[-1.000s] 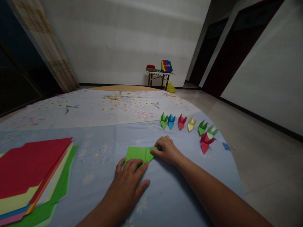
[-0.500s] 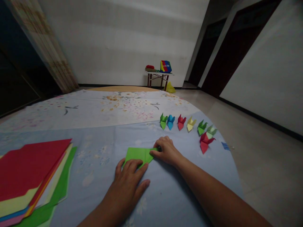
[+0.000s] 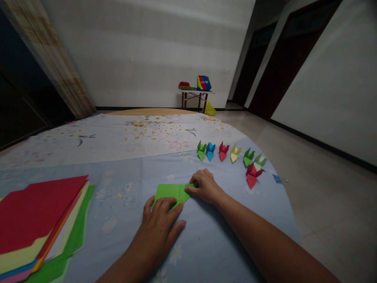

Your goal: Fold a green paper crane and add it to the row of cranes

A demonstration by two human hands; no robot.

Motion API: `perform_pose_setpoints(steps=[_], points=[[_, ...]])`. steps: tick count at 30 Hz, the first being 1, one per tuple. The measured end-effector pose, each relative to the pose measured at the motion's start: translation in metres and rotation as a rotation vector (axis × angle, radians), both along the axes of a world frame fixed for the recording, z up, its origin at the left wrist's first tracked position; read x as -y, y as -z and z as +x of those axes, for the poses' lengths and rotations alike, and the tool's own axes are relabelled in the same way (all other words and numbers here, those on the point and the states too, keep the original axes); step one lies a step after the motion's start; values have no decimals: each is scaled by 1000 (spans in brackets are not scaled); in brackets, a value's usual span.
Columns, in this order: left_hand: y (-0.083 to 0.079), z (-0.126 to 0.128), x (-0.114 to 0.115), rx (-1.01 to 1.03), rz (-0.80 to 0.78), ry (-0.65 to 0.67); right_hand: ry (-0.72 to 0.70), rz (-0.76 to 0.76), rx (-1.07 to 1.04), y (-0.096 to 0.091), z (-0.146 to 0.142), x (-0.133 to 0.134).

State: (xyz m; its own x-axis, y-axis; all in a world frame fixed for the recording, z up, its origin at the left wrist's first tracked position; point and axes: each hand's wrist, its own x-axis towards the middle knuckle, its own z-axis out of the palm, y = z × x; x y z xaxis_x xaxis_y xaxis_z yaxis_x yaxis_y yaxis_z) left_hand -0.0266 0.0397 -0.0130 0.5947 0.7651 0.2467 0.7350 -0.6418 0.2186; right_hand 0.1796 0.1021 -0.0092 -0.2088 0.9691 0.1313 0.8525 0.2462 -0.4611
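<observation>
A folded piece of bright green origami paper lies flat on the blue part of the tablecloth, with a crease visible toward its right side. My left hand rests on its lower left edge, fingers spread and pressing it down, thumb apart on the cloth. At the paper's right-hand point, my right hand pinches the narrow tip between thumb and fingers. Part of that tip is hidden by the fingers.
A stack of coloured paper sheets lies at the left. Several folded paper cranes stand in a row at the right, among them a red crane and a blue crane. A blue clip sits at the table's right edge.
The view has shifted slightly, moving the cranes a little left in the picture. Both hands and the green paper hold nearly the same position.
</observation>
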Motion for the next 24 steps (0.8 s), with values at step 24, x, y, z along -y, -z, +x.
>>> perform_pose_setpoints(steps=[24], points=[[-2, 1, -2, -36, 20, 1, 157, -30, 153, 1, 9, 8]])
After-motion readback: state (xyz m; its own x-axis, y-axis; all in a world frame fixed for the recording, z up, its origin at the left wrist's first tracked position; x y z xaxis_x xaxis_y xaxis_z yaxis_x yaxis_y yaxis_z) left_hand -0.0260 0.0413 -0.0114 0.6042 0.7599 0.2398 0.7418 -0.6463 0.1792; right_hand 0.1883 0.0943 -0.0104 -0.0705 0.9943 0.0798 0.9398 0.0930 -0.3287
